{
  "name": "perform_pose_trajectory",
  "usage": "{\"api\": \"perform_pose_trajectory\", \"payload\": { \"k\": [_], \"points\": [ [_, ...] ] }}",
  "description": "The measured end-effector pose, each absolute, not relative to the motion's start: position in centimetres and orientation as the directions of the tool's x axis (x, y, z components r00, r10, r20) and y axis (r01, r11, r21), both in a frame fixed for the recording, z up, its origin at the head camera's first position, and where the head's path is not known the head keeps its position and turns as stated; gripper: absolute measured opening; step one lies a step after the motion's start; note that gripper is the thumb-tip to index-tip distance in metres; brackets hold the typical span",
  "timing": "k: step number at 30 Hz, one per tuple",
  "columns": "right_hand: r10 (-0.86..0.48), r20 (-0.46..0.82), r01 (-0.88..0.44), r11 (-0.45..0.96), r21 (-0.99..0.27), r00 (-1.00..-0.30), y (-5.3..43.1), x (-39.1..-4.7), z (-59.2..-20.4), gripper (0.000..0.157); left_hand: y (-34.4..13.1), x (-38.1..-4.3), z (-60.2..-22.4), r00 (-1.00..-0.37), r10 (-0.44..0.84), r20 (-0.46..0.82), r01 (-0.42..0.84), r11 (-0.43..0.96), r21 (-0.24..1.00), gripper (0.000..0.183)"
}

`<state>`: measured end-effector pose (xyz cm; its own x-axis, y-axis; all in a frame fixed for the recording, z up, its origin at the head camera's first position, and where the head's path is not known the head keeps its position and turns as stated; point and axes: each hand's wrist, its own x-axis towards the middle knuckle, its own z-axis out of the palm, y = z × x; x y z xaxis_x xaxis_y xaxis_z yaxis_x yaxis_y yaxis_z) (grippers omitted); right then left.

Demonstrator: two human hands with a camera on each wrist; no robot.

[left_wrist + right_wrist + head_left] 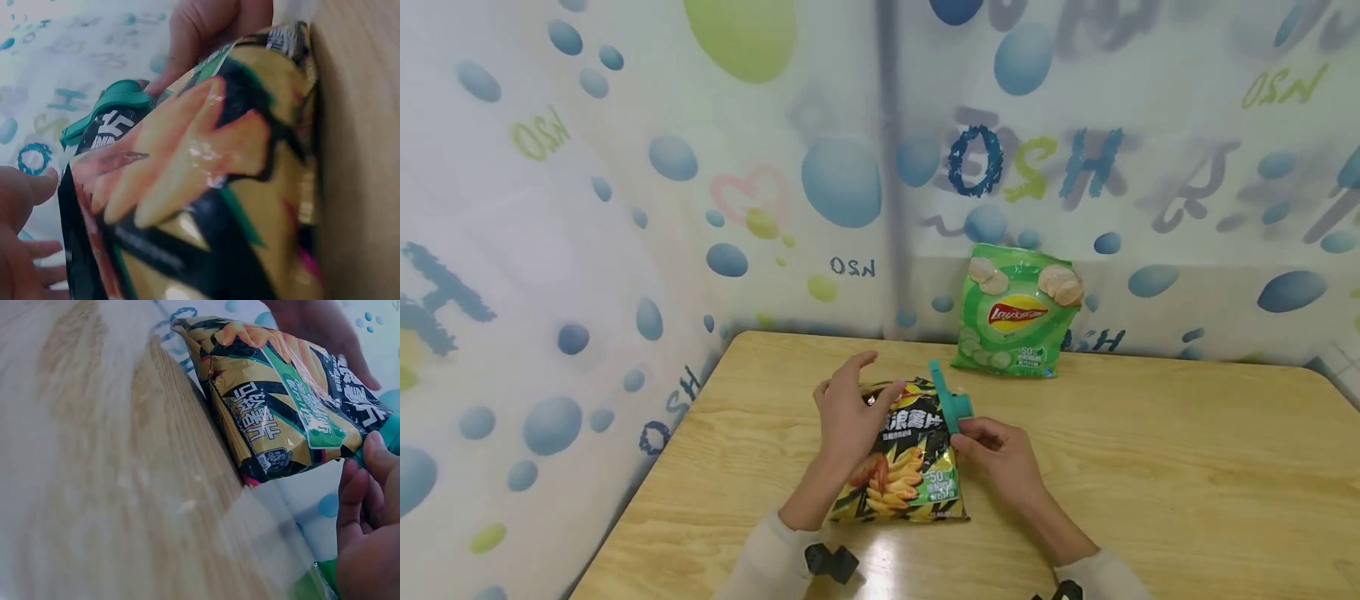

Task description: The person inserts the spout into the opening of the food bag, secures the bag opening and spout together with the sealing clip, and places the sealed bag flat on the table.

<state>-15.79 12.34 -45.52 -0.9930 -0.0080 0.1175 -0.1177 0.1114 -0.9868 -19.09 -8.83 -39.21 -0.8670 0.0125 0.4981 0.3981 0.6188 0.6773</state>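
Note:
A black and gold chip bag [898, 479] lies on the table in front of me, printed with fries and white lettering. Across the right part of its top sits a teal bag clip [953, 407], tilted, its wider end toward the right. My right hand [1003, 458] pinches the clip's lower end between thumb and fingers, as the right wrist view also shows [375, 531]. Over the bag's upper left is my left hand [850, 412], fingers spread and thumb apart, gripping nothing. In the left wrist view the bag [187, 162] hides part of the clip.
A green Lay's chip bag [1018, 312] stands upright at the back of the wooden table [1165, 450], leaning against the patterned wall covering [1195, 192]. The same covering runs along the table's left side. Black devices [831, 562] are strapped at both wrists.

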Motion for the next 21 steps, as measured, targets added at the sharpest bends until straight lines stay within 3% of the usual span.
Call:
{"api": "perform_pose_trajectory", "payload": {
  "k": [2, 5, 9, 14, 18, 21],
  "points": [
    [0.025, 0.082, -0.079, 0.112, -0.991, -0.996, 12.5, -15.8, -45.7, 0.025, -9.3, -18.9, -40.1, -0.906, -0.03, 0.423, 0.329, 0.582, 0.744, 0.062],
    [0.051, 0.051, -0.046, 0.1, -0.994, -0.997, 12.9, -15.9, -46.1, 0.026, -10.0, -18.7, -41.2, -0.97, -0.046, 0.239, 0.199, 0.414, 0.888, 0.071],
    [0.049, 0.051, -0.049, 0.044, -0.998, -0.998, 13.0, -16.1, -46.3, 0.027, -10.7, -18.9, -42.4, -0.999, 0.007, 0.033, 0.033, 0.084, 0.996, 0.06],
    [0.045, 0.065, -0.064, 0.012, -0.998, -0.997, 12.6, -16.3, -46.7, 0.025, -11.0, -19.6, -43.7, -1.0, -0.01, 0.007, 0.008, -0.206, 0.979, 0.043],
    [0.041, 0.067, -0.067, 0.003, -0.998, -0.997, 12.4, -16.5, -46.8, 0.026, -11.8, -20.2, -44.4, -0.997, 0.027, 0.073, 0.065, -0.226, 0.972, 0.048],
    [0.052, 0.061, -0.062, -0.015, -0.998, -0.997, 12.4, -16.7, -46.7, 0.027, -12.9, -20.7, -44.3, -0.982, 0.137, 0.128, 0.115, -0.103, 0.988, 0.047]
  ]
}}
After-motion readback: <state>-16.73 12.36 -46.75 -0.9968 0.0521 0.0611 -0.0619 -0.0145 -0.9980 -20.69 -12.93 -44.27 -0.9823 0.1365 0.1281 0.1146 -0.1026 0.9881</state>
